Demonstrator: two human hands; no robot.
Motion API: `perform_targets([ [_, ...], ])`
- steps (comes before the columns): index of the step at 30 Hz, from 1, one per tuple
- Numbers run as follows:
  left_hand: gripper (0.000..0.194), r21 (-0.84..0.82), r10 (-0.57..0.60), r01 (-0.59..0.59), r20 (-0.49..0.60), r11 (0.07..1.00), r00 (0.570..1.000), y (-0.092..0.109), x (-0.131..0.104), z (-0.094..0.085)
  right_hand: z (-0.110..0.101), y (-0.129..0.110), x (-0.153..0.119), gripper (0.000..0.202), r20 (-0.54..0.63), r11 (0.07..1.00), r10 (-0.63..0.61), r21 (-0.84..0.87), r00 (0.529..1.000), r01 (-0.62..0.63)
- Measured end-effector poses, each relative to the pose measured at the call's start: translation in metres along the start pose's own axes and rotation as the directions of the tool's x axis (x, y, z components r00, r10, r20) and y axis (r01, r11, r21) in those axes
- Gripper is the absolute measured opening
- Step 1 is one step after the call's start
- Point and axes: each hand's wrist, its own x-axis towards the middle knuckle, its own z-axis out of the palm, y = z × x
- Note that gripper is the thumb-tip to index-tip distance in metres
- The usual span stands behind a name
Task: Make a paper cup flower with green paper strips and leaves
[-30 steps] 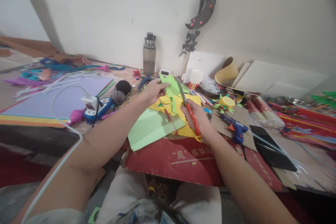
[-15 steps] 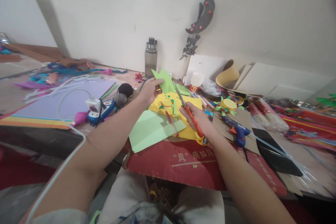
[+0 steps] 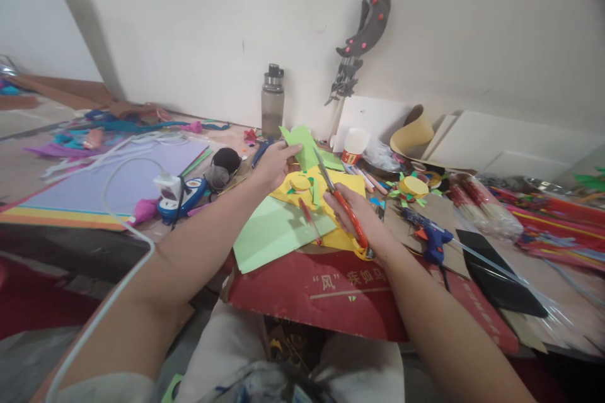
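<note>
Pinched in my left hand (image 3: 278, 165) is a piece of bright green paper (image 3: 302, 146), held up over the table. My right hand (image 3: 352, 213) is closed round the red handles of a pair of scissors (image 3: 347, 209). Their blades point up and away, with the tips beside the right edge of the green paper. Below both hands lies yellow paper (image 3: 338, 238) with small green scraps and a round yellow piece (image 3: 300, 184) on it. A red pen (image 3: 309, 221) rests across a pale green sheet (image 3: 269, 239) nearer to me.
A grey bottle (image 3: 273, 104) and a paper cup (image 3: 354, 145) stand at the back. To the right are a yellow-and-green paper turtle shape (image 3: 413, 187), a blue glue gun (image 3: 433, 242) and a black flat object (image 3: 496, 274). On the left sits a blue power strip (image 3: 182, 201) with a white cable.
My left hand and the green paper have shifted slightly to the right, closer to the scissors. The scissors stay in my right hand, almost in the same place.
</note>
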Motion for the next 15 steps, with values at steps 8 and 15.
perform_targets([
  [8,0.013,-0.008,-0.003,0.003,-0.004,1.000,1.000,-0.0017,-0.0017,0.0028,0.0013,0.0027,0.0013,0.037,-0.008,1.000,0.003,0.002,1.000,-0.003],
  [15,0.011,-0.020,-0.006,0.007,0.014,1.000,1.000,-0.0014,-0.0035,0.0048,0.0011,0.0021,0.0009,0.035,0.001,1.000,0.012,-0.002,1.000,-0.012],
])
